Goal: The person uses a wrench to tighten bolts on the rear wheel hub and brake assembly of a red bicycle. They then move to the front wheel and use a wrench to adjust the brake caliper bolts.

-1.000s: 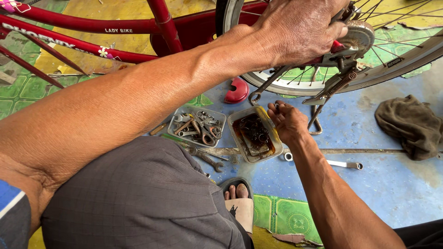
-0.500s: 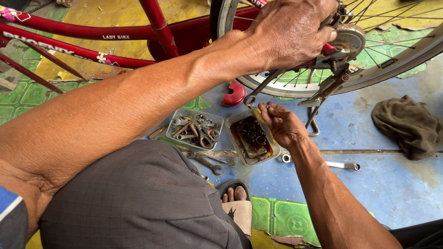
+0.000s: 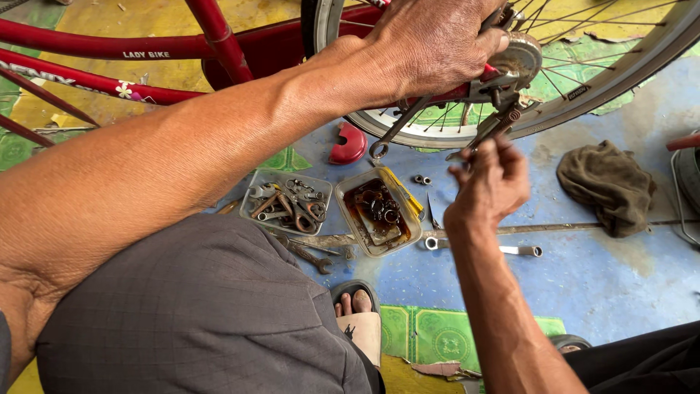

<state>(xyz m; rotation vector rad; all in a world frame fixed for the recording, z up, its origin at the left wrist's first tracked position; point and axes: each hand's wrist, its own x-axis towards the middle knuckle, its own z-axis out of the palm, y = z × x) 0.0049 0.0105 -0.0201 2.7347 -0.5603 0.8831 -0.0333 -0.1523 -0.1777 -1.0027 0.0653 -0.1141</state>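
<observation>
My left hand (image 3: 437, 44) reaches over the red bicycle frame (image 3: 109, 47) and grips the rear hub (image 3: 521, 58) where the wheel (image 3: 605, 95) meets the frame. My right hand (image 3: 490, 186) is raised just below the hub. Its fingertips are pinched on a small metal part that is mostly hidden by the fingers. Below and to the left of it, a clear tray (image 3: 348, 219) on the blue floor holds oily nuts and parts.
A second clear tray (image 3: 292, 175) holds several wrenches, with more loose beside it. A red plastic piece (image 3: 348, 144), two small nuts (image 3: 421, 179), a spanner (image 3: 521, 250) and a brown rag (image 3: 609, 186) lie on the floor. My sandalled foot (image 3: 357, 314) is near the trays.
My right hand has lifted out of the oily tray and moved up and right toward the hub, fingers pinched. The left hand has kept its grip on the hub.
</observation>
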